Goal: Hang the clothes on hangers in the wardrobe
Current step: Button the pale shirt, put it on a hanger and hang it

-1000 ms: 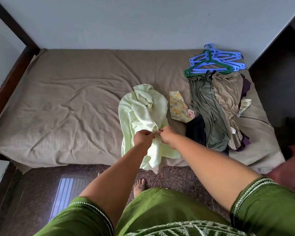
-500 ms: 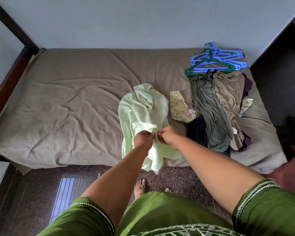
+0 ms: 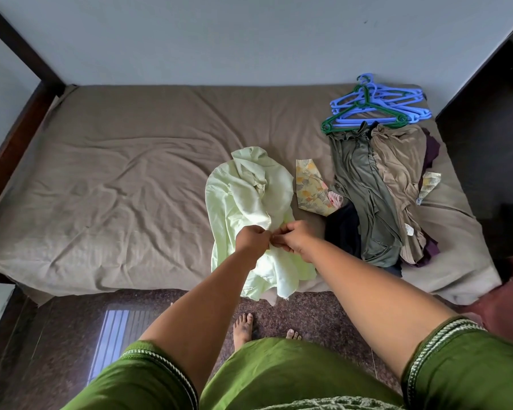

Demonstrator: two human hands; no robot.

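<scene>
Hands: two, left [image 3: 251,239], right [image 3: 293,239]. Green hanger [image 3: 365,113]: one. Blue hangers [image 3: 397,102]: several, stacked, exact count unclear. Pale green garment [image 3: 243,196]: one. Clothes pile [image 3: 376,190]: at least five pieces. Bed [image 3: 131,161]: one.

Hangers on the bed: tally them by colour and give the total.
Green hangers: 1
Blue hangers: several stacked together; the exact count cannot be told, at least 3
Total: at least 4, all lying on the bed
</scene>
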